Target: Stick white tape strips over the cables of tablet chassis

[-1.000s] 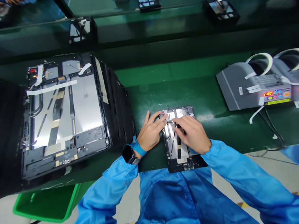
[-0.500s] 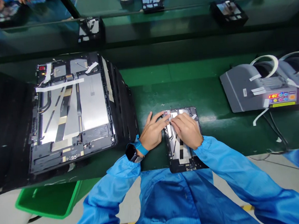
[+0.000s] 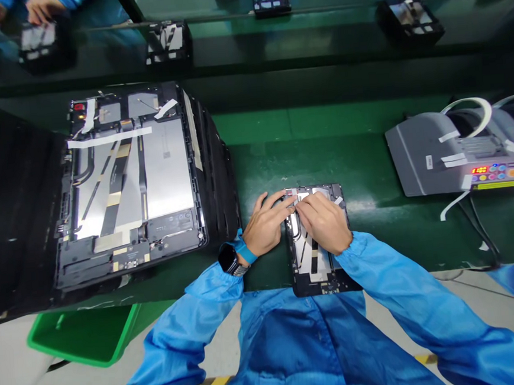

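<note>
An opened tablet (image 3: 323,273), its inner plate and dark ribbon cables showing, lies flat at the front edge of the green workbench. My left hand (image 3: 265,223) rests at its upper left, fingers stretched out and fingertips on the tablet's corner area. Over the upper middle of the tablet is my right hand (image 3: 324,220), thumb and fingers pinched together close to the left fingertips. Whatever sits in that pinch is too small or hidden to make out. A white tape tab (image 3: 338,200) sticks up near the tablet's upper right corner.
A tall stack of opened tablets (image 3: 166,170) with white tape strips stands on the left. Grey tape dispensers (image 3: 440,148) with lit displays are at the right. Behind runs a line carrying more devices (image 3: 169,44), with other people's hands (image 3: 44,7). A green bin (image 3: 81,337) is below.
The whole view has shifted slightly. Both my hands stay at the same part of the tablet, the right still pinched. At the far left, another person's hand and a device show more clearly.
</note>
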{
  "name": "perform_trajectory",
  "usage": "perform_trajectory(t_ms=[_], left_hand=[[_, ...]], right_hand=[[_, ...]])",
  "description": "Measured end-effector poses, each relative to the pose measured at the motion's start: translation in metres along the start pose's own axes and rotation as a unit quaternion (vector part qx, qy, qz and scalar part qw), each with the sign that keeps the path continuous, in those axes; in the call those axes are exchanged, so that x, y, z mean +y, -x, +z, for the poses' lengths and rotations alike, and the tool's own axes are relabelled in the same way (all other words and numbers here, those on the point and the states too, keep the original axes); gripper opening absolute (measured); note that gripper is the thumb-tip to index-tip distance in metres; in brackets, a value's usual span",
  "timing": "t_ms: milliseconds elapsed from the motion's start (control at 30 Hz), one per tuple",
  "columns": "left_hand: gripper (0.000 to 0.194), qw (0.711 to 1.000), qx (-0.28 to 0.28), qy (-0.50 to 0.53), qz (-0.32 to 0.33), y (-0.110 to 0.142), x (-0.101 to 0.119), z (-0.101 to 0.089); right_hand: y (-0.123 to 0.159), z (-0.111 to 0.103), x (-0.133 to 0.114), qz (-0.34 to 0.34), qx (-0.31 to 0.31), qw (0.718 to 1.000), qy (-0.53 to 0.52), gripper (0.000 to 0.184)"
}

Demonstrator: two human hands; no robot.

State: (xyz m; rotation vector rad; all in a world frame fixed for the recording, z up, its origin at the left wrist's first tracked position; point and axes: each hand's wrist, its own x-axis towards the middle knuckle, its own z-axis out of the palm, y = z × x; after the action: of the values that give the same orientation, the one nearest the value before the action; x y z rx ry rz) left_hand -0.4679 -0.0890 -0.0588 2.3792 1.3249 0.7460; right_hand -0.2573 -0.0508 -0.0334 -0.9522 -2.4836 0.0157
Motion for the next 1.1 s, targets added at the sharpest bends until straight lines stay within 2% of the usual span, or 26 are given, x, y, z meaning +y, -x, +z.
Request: perform_trajectory(t_ms=[133,333,600,867,1100], left_hand=[[0.059,1.000,-0.005,-0.011,0.000,0.0003,-0.0002,0.0009],[0.056,1.000,-0.005,-0.021,0.003,-0.0004,0.0004,0.0003],[0.055,1.000,-0.016,-0.024,-0.005,-0.0014,0.0013,-0.0004],[0.053,1.000,-0.014,-0.027,-0.006,-0.0020,0.0017,-0.0006],[0.053,1.000,-0.013,-0.017,-0.008,-0.0033,0.0018,-0.0013]], right_hand=[[-0.0004,0.0026,-0.0038,0.031,-0.001,0.999,-0.014,0.026],[-0.0003,0.0005,-0.0025,0.033,0.011,0.999,-0.026,0.025],[-0.0050,-0.0027,-0.0037,0.081,0.017,0.992,-0.098,0.025],[-0.0067,-0.0044,-0.0032,0.067,0.012,0.994,-0.086,0.027],[0.0024,0.0018,-0.0043,0.058,-0.003,0.995,-0.076,0.026]])
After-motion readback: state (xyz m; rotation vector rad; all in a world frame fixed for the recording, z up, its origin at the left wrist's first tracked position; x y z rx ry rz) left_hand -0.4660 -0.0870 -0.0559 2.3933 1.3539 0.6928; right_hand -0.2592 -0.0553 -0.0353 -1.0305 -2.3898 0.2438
